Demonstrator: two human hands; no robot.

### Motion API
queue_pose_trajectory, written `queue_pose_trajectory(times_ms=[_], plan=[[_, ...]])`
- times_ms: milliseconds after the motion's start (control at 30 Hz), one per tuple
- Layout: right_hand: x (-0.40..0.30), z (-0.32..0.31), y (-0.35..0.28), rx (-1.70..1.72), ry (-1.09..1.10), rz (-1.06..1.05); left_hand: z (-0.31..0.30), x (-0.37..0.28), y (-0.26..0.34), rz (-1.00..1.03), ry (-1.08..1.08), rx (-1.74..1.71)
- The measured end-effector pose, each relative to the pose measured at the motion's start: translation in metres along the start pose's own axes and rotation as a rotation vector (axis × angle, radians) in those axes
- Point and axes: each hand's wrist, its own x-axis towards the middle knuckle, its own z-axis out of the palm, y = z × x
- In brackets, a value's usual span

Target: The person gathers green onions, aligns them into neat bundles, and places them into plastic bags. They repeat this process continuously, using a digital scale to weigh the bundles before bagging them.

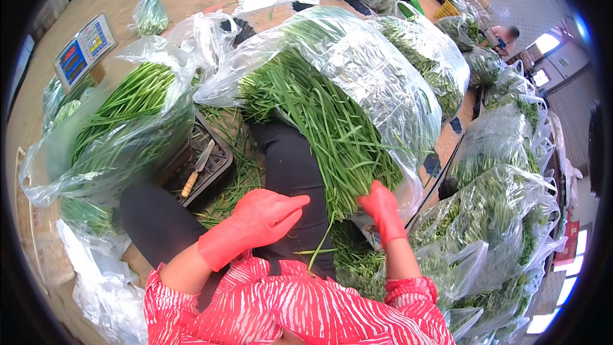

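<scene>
My left hand (261, 220), in a red rubber glove, is over my dark trousers; its fingers are drawn together, and no object shows in it. Gloved alike, my right hand (382, 206) touches the near end of a heap of long green leafy stalks (321, 120), perhaps garlic chives; its fingertips are partly hidden among them. The heap lies across my thigh, partly inside a large clear plastic bag (378, 81). Beyond my left hand, a knife with a wooden handle (190, 184) rests on a black plastic crate (222, 153). An open clear bag of green stalks (139, 91) stands at the left.
A digital scale (85, 50) stands at the upper left, near a small bagged bundle (151, 15). Several full bags of greens (488, 211) line the right side. Loose cut stalks (239, 177) cover the floor beside the crate. A person (505, 38) is at the far upper right.
</scene>
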Motion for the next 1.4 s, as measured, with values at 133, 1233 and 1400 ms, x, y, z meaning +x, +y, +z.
queue_pose_trajectory(times_ms=[133,1233,1400], plan=[[-0.013,-0.061,-0.024,-0.163,0.414,-0.36,-0.003,-0.002,-0.002,-0.053,-0.038,0.036],[0.026,-0.105,0.007,1.84,-0.489,-0.123,0.032,0.006,-0.01,-0.613,-0.105,-1.15],[0.045,-0.097,-0.038,1.285,-0.064,0.011,0.022,-0.015,-0.013,-0.693,-0.077,-1.089]])
